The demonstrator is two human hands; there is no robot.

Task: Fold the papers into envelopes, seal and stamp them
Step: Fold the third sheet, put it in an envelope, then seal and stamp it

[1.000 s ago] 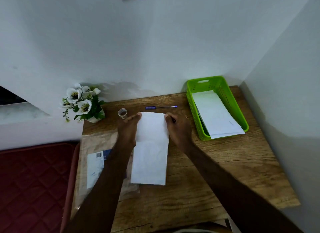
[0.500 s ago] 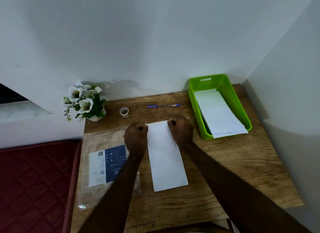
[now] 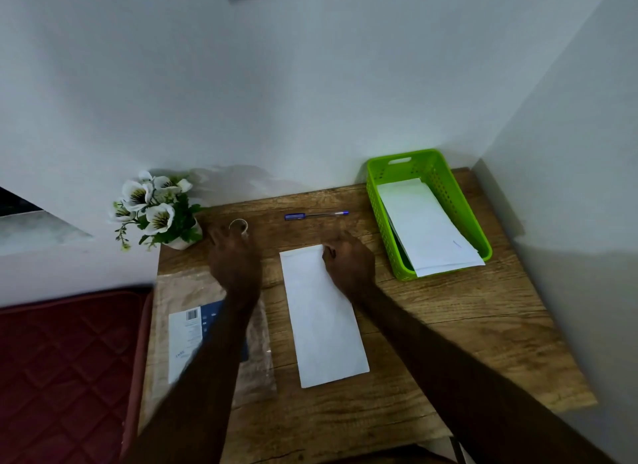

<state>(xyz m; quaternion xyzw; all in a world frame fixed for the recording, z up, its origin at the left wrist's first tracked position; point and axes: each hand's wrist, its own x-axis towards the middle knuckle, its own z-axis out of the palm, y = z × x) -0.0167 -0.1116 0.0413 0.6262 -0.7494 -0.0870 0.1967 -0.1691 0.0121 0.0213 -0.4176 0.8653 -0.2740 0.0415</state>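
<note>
Wooden desk (image 3: 448,325), long white folded paper (image 3: 324,318) lying flat, seemingly creased, right hand (image 3: 348,263) atop

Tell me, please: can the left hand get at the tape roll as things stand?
Probably yes. The left hand is already at the tape roll, fingers blurred beside it, and nothing lies between them; the flower pot stands aside.

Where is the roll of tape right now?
In the head view the roll of tape stands at the table's far left, between the flower pot and the pen, just at the left hand's fingertips.
</note>
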